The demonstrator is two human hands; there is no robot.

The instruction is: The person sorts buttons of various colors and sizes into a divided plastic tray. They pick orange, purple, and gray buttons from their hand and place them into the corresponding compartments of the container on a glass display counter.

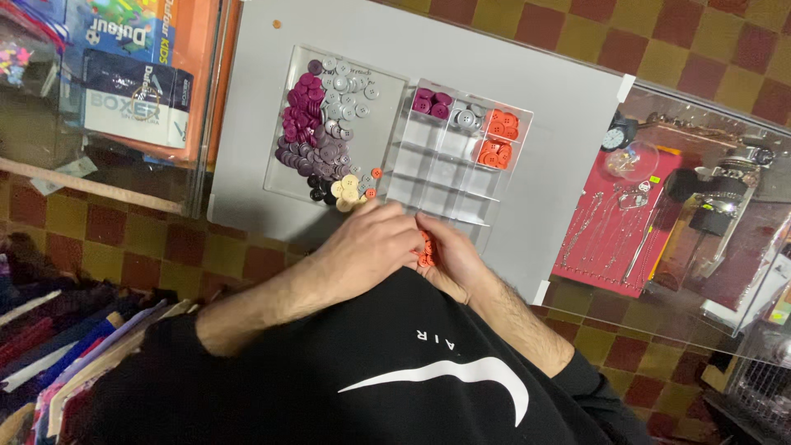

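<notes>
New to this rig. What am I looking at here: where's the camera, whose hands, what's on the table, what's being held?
There is one picture, from a camera worn on a person's head, looking down at their own two bare hands; there is no robot. On a grey board lie a clear tray heaped with loose purple, grey, cream and black buttons, and a clear compartment box with purple, grey and orange buttons sorted along its far row. The left hand and right hand meet at the board's near edge, holding a clutch of orange buttons between them.
</notes>
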